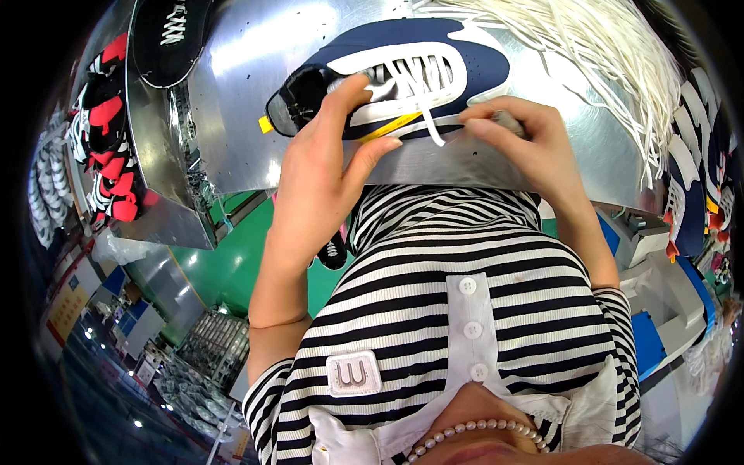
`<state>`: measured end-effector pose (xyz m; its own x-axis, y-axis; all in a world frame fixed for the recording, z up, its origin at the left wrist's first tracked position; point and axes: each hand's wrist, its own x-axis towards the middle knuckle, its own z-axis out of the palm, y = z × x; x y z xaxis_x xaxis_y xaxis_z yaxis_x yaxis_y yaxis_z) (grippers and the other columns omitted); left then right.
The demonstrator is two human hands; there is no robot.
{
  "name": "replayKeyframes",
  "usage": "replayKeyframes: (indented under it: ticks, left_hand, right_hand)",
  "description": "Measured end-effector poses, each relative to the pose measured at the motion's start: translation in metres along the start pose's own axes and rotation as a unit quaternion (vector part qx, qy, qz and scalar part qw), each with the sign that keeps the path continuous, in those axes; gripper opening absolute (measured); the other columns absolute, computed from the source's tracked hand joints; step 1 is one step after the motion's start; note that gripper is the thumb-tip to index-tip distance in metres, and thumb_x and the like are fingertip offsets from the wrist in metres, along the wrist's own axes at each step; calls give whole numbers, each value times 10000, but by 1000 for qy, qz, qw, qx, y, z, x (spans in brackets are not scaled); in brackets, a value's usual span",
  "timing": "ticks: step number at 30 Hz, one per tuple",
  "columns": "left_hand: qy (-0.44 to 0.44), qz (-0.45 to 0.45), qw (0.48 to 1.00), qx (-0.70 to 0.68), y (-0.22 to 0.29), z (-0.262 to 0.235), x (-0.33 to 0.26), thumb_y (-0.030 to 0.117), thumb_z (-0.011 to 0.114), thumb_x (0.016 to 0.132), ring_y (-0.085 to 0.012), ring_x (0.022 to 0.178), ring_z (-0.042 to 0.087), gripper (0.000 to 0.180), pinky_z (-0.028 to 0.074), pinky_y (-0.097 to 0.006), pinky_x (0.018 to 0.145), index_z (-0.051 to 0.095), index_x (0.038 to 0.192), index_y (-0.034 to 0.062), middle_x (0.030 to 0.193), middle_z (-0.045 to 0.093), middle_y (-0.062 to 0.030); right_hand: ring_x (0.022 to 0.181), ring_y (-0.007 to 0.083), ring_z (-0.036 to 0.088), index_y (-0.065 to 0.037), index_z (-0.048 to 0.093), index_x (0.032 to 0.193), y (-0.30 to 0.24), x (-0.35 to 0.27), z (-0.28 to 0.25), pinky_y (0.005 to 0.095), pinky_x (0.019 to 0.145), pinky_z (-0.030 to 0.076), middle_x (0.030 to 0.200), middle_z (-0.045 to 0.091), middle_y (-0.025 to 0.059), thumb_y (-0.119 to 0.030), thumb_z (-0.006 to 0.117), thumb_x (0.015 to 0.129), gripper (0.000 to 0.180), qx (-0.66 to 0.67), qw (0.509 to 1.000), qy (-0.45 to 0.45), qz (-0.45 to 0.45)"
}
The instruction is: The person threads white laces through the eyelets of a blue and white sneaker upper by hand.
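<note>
A navy sneaker [484,66] with a white lace panel lies on its sole on the metal table, toe to the right. A white shoelace [418,74] zigzags through its eyelets, and one loose end [432,128] hangs over the near side. My left hand [318,151] holds the sneaker at its opening, the index finger by the tongue and the thumb at the near side. Beside the toe, my right hand [531,139] is closed, thumb and forefinger together. Something grey and blurred shows within it; I cannot make out what it is.
A heap of white laces [604,62] covers the table's far right. A black sneaker [167,46] stands at the far left, with red, black and white shoes [108,132] beyond it. More navy and white shoes [686,170] are stacked at the right. The metal table [240,116] ends near my waist.
</note>
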<state>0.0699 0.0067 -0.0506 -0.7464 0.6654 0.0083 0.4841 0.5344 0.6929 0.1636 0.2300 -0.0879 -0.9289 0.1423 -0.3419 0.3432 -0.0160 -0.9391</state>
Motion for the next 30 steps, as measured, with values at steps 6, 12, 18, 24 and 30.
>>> replayKeyframes:
  ticks: [6, 12, 18, 24, 30]
  left_hand:
    - [42, -19, 999, -6, -5, 17, 0, 88, 653, 878, -357, 707, 624, 204, 473, -423, 640, 596, 1066, 35, 831, 646, -171]
    - [13, -26, 999, -13, -6, 17, 8, 188, 677, 885, -314, 691, 634, 247, 481, -384, 634, 600, 1052, 23, 800, 659, -157]
    - [79, -13, 996, 41, -11, 33, 9, 240, 720, 861, -284, 643, 635, 289, 488, -352, 616, 609, 1029, 33, 790, 685, -126]
    - [74, -36, 995, 64, -9, 28, 10, 253, 733, 849, -293, 700, 670, 306, 503, -358, 638, 617, 1028, 34, 883, 706, -126]
    - [43, -29, 998, 46, -7, 27, 13, 227, 728, 853, -290, 683, 665, 285, 499, -357, 625, 627, 1030, 28, 841, 699, -125]
  right_hand:
    - [623, 17, 492, -13, 703, 884, -1, 22, 36, 185, 553, 372, 672, 602, -47, -174, 711, 879, 162, -35, 999, -5, -22]
    - [672, 8, 538, -9, 711, 859, 10, 40, 58, 170, 583, 406, 730, 639, -34, -157, 723, 864, 149, 205, 975, 42, -76]
    - [684, 45, 551, 1, 671, 945, 3, 35, 63, 204, 615, 432, 751, 648, -10, -188, 722, 871, 210, 124, 985, 72, -96]
    - [676, 166, 643, -8, 559, 1011, -7, -5, 44, 276, 634, 480, 753, 674, 104, -189, 620, 948, 202, -86, 993, 29, -74]
    - [595, 227, 653, -22, 575, 929, 2, 7, 40, 314, 577, 492, 679, 667, 96, -158, 612, 930, 141, -154, 982, 27, -106]
